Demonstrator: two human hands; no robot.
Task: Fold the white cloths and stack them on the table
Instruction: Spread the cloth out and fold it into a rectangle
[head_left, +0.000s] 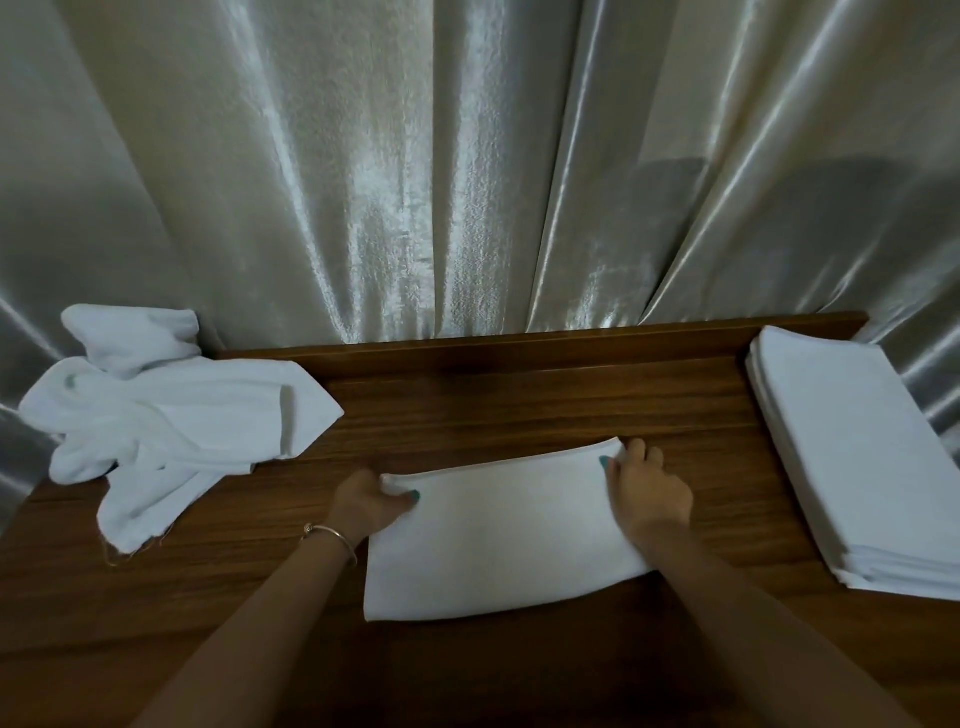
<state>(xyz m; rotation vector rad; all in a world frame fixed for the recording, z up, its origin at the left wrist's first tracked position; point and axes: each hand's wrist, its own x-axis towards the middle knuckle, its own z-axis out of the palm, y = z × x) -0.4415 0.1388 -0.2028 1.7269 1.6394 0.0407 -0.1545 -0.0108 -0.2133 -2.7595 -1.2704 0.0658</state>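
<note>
Fingers (641, 451) of the right hand (649, 491) were pinched tight on the far right corner of the folded cloth (498, 535), with the thumb on top and the other fingers curled behind the edge. Over on the far left corner of that cloth, the left hand (366, 501) held on the same way, thumb on top, fingers tucked under. A thin bracelet (332, 535) sat on the left wrist.

That cloth lay flat in the middle of the brown table (519, 405), right in front of the person. Well to the left of it was a messy pile of white cloths (166, 421) that were not folded yet. Well to the right of it was the neat stack (852, 457) of folded ones, close to the table's right end. Behind the cloth, past the table's back edge, hung a shiny curtain (389, 182).

I think some things could have gone wrong. If one hand let go first, the layers could have slid apart and the fold would have opened. If the cloth was lifted by just those two corners, the near part might have flopped down and got crooked. The stack was tall and near the edge, so a hard bump or a crooked drop might have pushed cloths off the table.
</note>
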